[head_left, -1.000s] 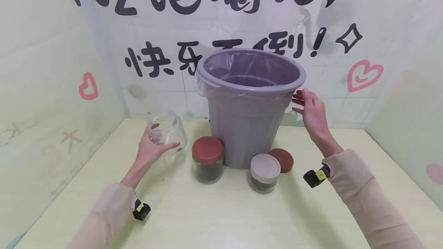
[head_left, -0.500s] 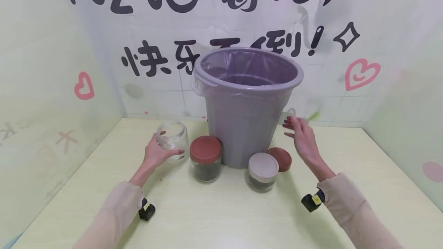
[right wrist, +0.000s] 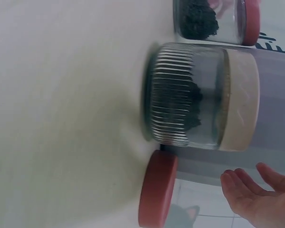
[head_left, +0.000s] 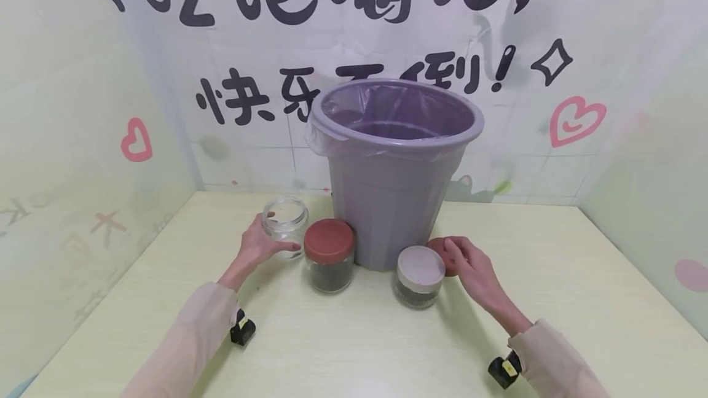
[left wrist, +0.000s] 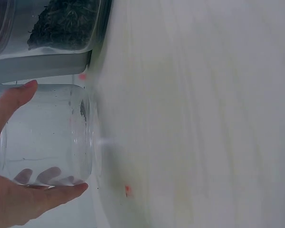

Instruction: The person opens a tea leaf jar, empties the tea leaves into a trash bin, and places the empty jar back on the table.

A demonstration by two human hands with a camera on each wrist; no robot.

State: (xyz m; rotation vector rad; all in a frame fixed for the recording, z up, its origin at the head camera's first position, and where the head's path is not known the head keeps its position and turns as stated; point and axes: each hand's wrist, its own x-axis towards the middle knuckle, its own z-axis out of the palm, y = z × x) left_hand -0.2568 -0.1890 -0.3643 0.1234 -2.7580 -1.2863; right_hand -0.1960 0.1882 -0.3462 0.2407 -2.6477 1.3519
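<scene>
My left hand (head_left: 259, 244) grips an uncovered clear glass jar (head_left: 286, 226), thumb on one side and fingers on the other. In the left wrist view a few dark specks show near the jar's base; whether it touches the table I cannot tell. My right hand (head_left: 474, 270) hovers by a red lid (right wrist: 157, 190) lying on the table. The right wrist view shows these fingers (right wrist: 242, 183) loosely bent, apart from the lid and holding nothing. Between the hands stand a red-lidded jar (head_left: 329, 257) of dark dried leaves and a ribbed jar (head_left: 419, 278) with a beige lid.
A grey-purple trash bin (head_left: 389, 195) with a clear plastic liner stands behind the jars, near the back wall. Pale printed sheets with lettering and hearts cover the walls around the light wooden table (head_left: 354, 343).
My left hand has brought the glass jar down and right, beside the red-lidded jar. My right hand has dropped from beside the bin's rim to over the red lid.
</scene>
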